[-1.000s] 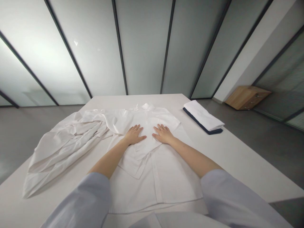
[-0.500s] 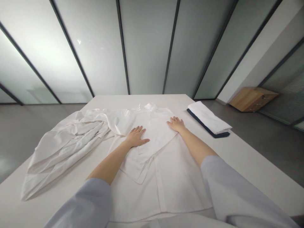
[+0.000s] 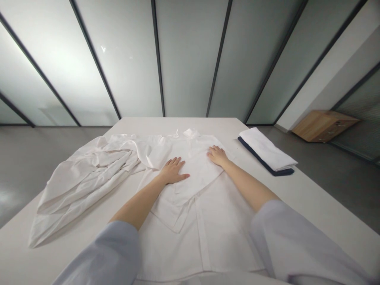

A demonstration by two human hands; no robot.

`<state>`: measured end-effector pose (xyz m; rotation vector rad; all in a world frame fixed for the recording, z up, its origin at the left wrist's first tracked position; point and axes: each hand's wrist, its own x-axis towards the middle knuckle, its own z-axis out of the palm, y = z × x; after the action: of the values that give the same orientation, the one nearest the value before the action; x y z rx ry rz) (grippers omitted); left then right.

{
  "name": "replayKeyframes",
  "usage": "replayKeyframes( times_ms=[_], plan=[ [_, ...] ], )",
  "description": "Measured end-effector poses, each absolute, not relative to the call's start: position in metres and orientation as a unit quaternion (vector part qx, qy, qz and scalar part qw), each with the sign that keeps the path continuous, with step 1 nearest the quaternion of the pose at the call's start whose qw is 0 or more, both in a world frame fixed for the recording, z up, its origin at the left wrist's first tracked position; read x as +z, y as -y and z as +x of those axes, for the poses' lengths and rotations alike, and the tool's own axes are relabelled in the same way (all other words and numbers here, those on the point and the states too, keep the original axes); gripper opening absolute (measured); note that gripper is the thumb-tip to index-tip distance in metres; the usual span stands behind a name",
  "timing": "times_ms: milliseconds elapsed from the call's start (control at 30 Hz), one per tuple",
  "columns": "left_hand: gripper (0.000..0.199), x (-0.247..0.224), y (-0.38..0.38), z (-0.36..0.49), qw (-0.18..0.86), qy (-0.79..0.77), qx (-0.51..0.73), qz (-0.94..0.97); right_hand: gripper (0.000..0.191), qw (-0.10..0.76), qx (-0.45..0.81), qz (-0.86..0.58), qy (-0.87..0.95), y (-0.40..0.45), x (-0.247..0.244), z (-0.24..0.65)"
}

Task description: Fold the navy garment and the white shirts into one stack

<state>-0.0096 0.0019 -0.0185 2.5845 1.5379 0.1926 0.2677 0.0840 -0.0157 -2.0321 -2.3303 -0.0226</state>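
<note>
A white button-front shirt [image 3: 204, 233] lies spread flat near the middle of the surface [image 3: 308, 209], its collar [image 3: 190, 133] towards the far edge. The left hand [image 3: 173, 171] and the right hand [image 3: 217, 156] both rest open on its upper part, palms down, fingers loosely spread, gripping nothing. A heap of bunched white cloth [image 3: 86, 186] runs from the shirt's left side towards the left edge; whether it is a sleeve or a separate piece is hard to tell. Near the right edge sits a folded white stack [image 3: 267, 150] on dark cloth [image 3: 265, 166]. The shirt looks light, soft and limp, likely to slide and crease easily; the collar or shoulders seem the firmest places to take hold.
</note>
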Motion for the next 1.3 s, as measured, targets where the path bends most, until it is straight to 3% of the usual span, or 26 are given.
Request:
replayKeyframes(
  times_ms=[333,733,1067,1300],
  plan=[
    [0.077,-0.014,-0.012,-0.007,0.064,-0.510,0.047,0.857,0.065,0.013,0.039,-0.588,0.808,0.006,-0.018,0.227],
    [0.029,-0.008,-0.006,-0.023,0.011,-0.519,0.187,0.834,0.057,0.045,0.061,-0.583,0.809,0.002,-0.016,0.238],
    [0.037,0.004,-0.005,-0.038,-0.085,-0.699,0.316,0.636,0.057,0.047,0.060,-0.580,0.811,0.001,-0.017,0.239],
    [0.052,0.002,-0.011,-0.052,-0.033,-0.775,0.315,0.547,0.056,0.045,0.063,-0.583,0.809,0.001,-0.015,0.238]
  ],
)
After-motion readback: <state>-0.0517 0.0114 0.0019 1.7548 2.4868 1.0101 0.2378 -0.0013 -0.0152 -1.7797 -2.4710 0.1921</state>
